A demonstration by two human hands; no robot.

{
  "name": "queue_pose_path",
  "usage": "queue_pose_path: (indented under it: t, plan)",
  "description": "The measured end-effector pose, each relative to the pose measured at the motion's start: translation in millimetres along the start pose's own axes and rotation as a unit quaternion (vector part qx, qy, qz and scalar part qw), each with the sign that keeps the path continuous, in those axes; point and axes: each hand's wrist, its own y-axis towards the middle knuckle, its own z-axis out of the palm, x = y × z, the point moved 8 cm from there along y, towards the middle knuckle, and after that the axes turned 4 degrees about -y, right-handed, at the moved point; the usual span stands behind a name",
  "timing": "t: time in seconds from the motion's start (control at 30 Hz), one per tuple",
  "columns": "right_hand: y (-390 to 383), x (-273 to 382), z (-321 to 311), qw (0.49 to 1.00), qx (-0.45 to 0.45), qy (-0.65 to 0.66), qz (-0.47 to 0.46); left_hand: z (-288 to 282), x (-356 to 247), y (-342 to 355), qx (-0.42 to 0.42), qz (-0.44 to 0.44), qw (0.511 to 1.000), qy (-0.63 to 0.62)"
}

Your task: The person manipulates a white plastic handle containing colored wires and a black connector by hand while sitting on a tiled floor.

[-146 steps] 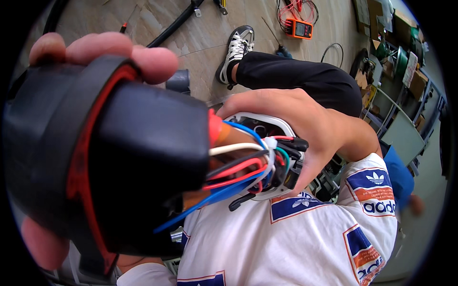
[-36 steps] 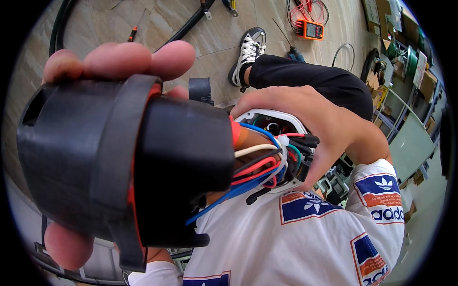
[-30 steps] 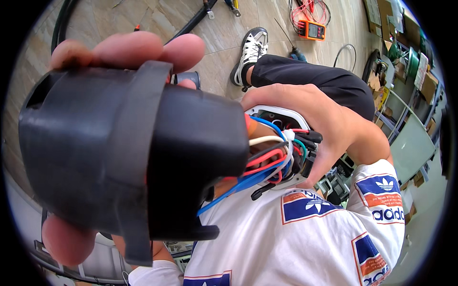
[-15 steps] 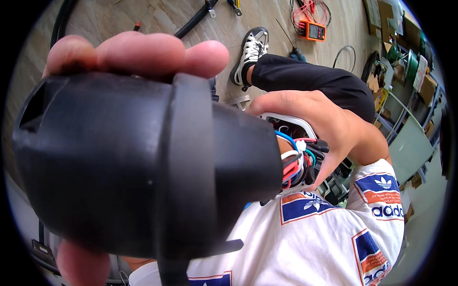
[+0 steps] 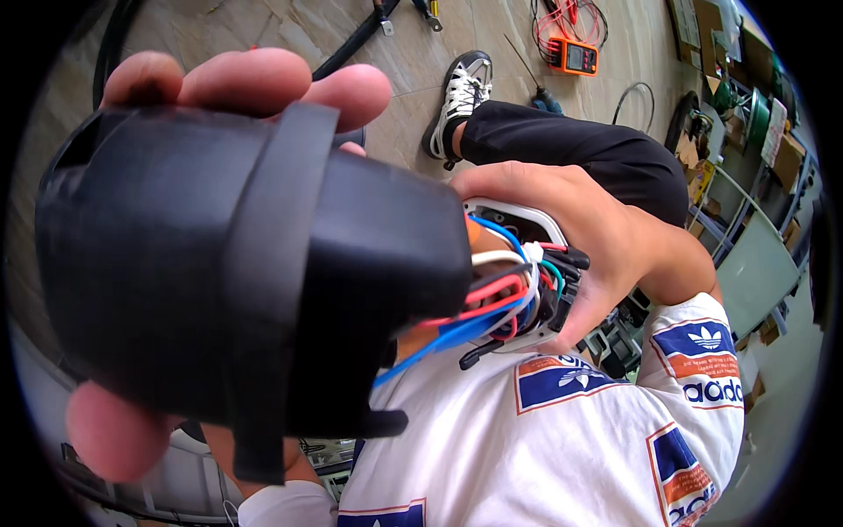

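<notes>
My left hand [image 5: 241, 83] grips a large black plastic housing [image 5: 167, 263] close to the camera, fingers over its top edge and thumb under it. A raised band rings the housing, and its narrower end points right. My right hand [image 5: 606, 233] is wrapped around a white-rimmed casing [image 5: 540, 217]. Out of this casing's open end comes a bundle of coloured wires [image 5: 500, 294], gathered by a white cable tie. Blue, red, white, black and green wires show. They run toward the housing's narrow end, where the housing hides how they join.
On the tiled floor lie an orange multimeter [image 5: 575, 57] with red and black leads, a screwdriver [image 5: 546, 99] and thick black cable [image 5: 356, 48] with metal lugs. My outstretched leg [image 5: 571, 145] crosses the middle. Cluttered shelving [image 5: 773, 132] stands at the right.
My left hand and the black housing have shifted left, away from the casing. More of the wires shows between them, including blue strands below. My right hand has moved only slightly left.
</notes>
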Motion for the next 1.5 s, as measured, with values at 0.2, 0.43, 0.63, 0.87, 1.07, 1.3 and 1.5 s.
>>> queue_pose_path:
  t: [0.2,0.43,0.63,0.87,1.07,1.3,1.5]
  plan:
    - [2.4,-5.9,0.7,0.999,-0.010,0.030,0.028,-7.5,-1.8,5.4,0.009,-0.050,0.999,0.016]
    - [4.8,5.2,0.2,0.995,-0.073,0.059,-0.018,7.7,6.0,17.5,0.109,0.010,0.993,-0.038]
    - [6.0,-6.9,-8.2,0.993,-0.094,0.067,0.000,-3.1,9.7,24.1,-0.005,0.009,0.999,-0.043]
    - [8.9,-12.9,-11.1,0.988,-0.129,0.081,0.017,-32.4,-0.1,18.7,-0.188,0.053,0.970,0.143]
    - [8.4,-15.5,-17.8,0.979,-0.160,0.109,0.058,-15.7,-7.9,24.1,-0.192,0.105,0.956,0.197]
    - [3.7,-21.5,-22.5,0.965,-0.193,0.132,0.118,-1.7,-22.5,24.3,-0.216,0.196,0.857,0.426]
    - [13.3,-16.3,-26.5,0.957,-0.200,0.163,0.133,-2.0,-25.5,24.3,-0.218,0.249,0.836,0.437]
